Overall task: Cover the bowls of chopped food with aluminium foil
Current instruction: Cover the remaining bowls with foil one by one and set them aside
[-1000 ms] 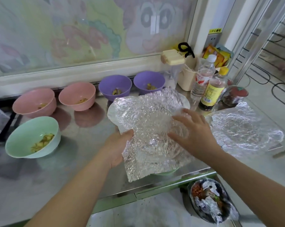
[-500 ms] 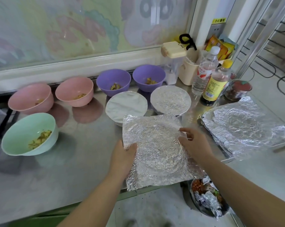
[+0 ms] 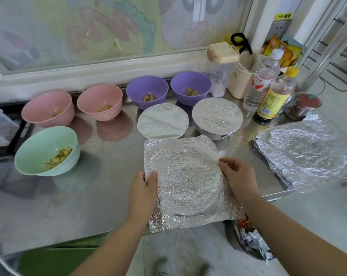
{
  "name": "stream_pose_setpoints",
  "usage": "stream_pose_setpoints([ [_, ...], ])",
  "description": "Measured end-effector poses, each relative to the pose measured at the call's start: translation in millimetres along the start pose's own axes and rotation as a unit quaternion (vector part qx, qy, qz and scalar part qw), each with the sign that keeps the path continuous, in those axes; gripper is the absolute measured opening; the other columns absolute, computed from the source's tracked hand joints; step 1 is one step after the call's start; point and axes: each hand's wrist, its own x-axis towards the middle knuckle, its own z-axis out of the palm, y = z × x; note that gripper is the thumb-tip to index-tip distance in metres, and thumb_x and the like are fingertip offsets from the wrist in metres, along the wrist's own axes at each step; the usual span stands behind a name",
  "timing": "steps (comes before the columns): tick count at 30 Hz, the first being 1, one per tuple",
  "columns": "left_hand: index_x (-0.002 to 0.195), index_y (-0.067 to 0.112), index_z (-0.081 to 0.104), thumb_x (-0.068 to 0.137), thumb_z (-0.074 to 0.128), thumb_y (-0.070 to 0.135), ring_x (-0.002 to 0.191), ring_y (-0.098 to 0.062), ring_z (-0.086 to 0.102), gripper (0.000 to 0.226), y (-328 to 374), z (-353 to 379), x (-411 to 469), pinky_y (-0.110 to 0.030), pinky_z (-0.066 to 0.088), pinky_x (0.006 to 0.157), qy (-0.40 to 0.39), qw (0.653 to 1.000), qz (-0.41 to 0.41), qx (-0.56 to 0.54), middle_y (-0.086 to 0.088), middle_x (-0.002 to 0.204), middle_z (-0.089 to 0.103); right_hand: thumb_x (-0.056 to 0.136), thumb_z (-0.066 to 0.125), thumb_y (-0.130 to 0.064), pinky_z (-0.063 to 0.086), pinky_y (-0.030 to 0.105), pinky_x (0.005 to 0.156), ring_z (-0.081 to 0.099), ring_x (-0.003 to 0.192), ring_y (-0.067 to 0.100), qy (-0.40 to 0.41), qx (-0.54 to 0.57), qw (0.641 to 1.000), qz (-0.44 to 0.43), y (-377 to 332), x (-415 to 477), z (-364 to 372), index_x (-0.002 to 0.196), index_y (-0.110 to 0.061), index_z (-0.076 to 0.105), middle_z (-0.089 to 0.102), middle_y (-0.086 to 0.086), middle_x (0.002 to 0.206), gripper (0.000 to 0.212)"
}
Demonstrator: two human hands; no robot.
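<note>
A crinkled foil sheet (image 3: 186,176) lies over a bowl at the counter's front edge, the bowl's round rim showing through it. My left hand (image 3: 141,192) presses the foil down along the bowl's left side. My right hand (image 3: 238,178) pinches the foil at the right rim. Just behind stand two foil-covered bowls (image 3: 162,121) (image 3: 217,116). Uncovered bowls with chopped food: a green one (image 3: 47,150) at left, two pink ones (image 3: 49,108) (image 3: 99,101) and two purple ones (image 3: 146,91) (image 3: 190,86) along the back.
A stack of loose foil sheets (image 3: 306,152) lies on the counter at right. Bottles (image 3: 274,96), a jar (image 3: 303,105) and a cream utensil holder (image 3: 241,82) crowd the back right corner. Below the counter edge sits a bin with foil scraps (image 3: 250,242).
The foil sheet came down from mid-air onto the front bowl. Both hands shifted to the bowl's sides and pressed the foil around the rim; the two covered bowls behind came into view.
</note>
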Motion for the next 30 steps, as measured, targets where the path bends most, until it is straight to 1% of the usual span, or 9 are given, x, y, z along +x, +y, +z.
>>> stream_pose_setpoints([
  [3,0.139,0.018,0.042,0.098,0.056,0.04,0.104,-0.027,0.06,0.049,-2.5,-1.7,-0.6,-0.039,0.049,0.089,0.003,1.0,-0.009,-0.024,-0.005,0.117,0.058,0.094,0.072,-0.025,0.048,0.018,0.054,0.061,0.063,0.009,-0.015,-0.011,1.0,0.016,-3.4,1.3,-4.2,0.105,-0.024,0.076,0.076,-0.003,0.086,0.012],
  [5,0.147,0.02,0.036,0.097,0.057,0.038,0.116,-0.028,0.054,0.056,1.5,-8.6,-0.6,-0.048,0.045,0.102,0.044,0.998,0.036,0.018,-0.005,0.134,0.046,0.096,0.069,-0.03,0.054,0.024,0.068,0.066,0.077,0.007,0.0,-0.059,0.998,-0.012,-10.5,1.4,-8.2,0.112,-0.025,0.073,0.075,-0.006,0.096,0.018],
  [8,0.137,0.017,0.049,0.099,0.051,0.03,0.125,-0.021,0.044,0.041,32.4,-19.3,-2.0,-0.041,0.035,0.11,0.093,0.961,0.237,0.107,-0.003,0.137,0.045,0.099,0.059,-0.035,0.047,0.029,0.093,0.06,0.105,0.006,0.045,-0.172,0.97,-0.168,-30.6,-7.5,-6.1,0.121,-0.027,0.068,0.064,-0.013,0.121,0.025],
  [10,0.133,0.015,0.056,0.099,0.047,0.028,0.132,-0.017,0.041,0.038,51.6,-11.2,-3.0,-0.041,0.03,0.114,0.054,0.906,0.387,0.165,0.0,0.139,0.049,0.102,0.052,-0.035,0.036,0.03,0.106,0.05,0.122,0.007,0.0,-0.215,0.927,-0.308,-42.6,-22.4,9.8,0.129,-0.021,0.065,0.058,-0.008,0.133,0.034],
  [12,0.14,0.013,0.052,0.099,0.041,0.027,0.144,-0.02,0.035,0.045,53.1,4.8,-3.7,-0.05,0.025,0.12,-0.013,0.859,0.456,0.233,0.0,0.149,0.045,0.105,0.041,-0.033,0.034,0.04,0.116,0.046,0.136,0.018,-0.075,-0.282,0.864,-0.41,-37.2,-33.3,31.1,0.139,-0.016,0.059,0.054,0.002,0.146,0.042],
  [15,0.153,0.008,0.035,0.098,0.03,0.03,0.154,-0.025,0.015,0.06,31.6,16.8,-0.8,-0.055,0.025,0.119,-0.094,0.826,0.446,0.331,-0.006,0.164,0.026,0.108,0.025,-0.041,0.02,0.049,0.123,0.026,0.153,0.025,-0.141,-0.38,0.807,-0.429,-14.3,-33.7,41.0,0.153,-0.015,0.043,0.04,0.006,0.16,0.055],
  [20,0.158,0.009,-0.001,0.094,0.003,0.073,0.152,-0.025,-0.019,0.091,6.6,6.4,7.6,-0.05,0.005,0.125,-0.182,0.791,0.4,0.425,-0.01,0.166,-0.014,0.089,0.0,-0.084,-0.004,0.05,0.126,-0.018,0.155,0.023,-0.208,-0.491,0.755,-0.381,-8.0,-23.8,29.0,0.164,-0.02,0.007,-0.005,0.006,0.17,0.099],
  [25,0.158,0.011,-0.008,0.069,0.002,0.098,0.148,-0.03,-0.03,0.125,12.7,2.6,10.0,-0.05,0.0,0.124,-0.225,0.761,0.393,0.465,-0.014,0.162,-0.027,0.066,0.013,-0.105,-0.012,0.053,0.123,-0.03,0.151,0.028,-0.256,-0.543,0.705,-0.378,-15.0,-21.9,21.0,0.163,-0.017,-0.005,-0.019,0.014,0.167,0.132],
  [30,0.158,0.013,-0.013,0.056,0.016,0.104,0.145,-0.027,-0.037,0.14,18.1,-0.7,9.9,-0.048,-0.004,0.124,-0.247,0.758,0.381,0.468,-0.012,0.159,-0.035,0.06,0.027,-0.107,-0.009,0.06,0.122,-0.029,0.151,0.032,-0.274,-0.558,0.675,-0.397,-15.2,-21.9,16.8,0.162,-0.019,-0.008,-0.018,0.018,0.166,0.139],
])
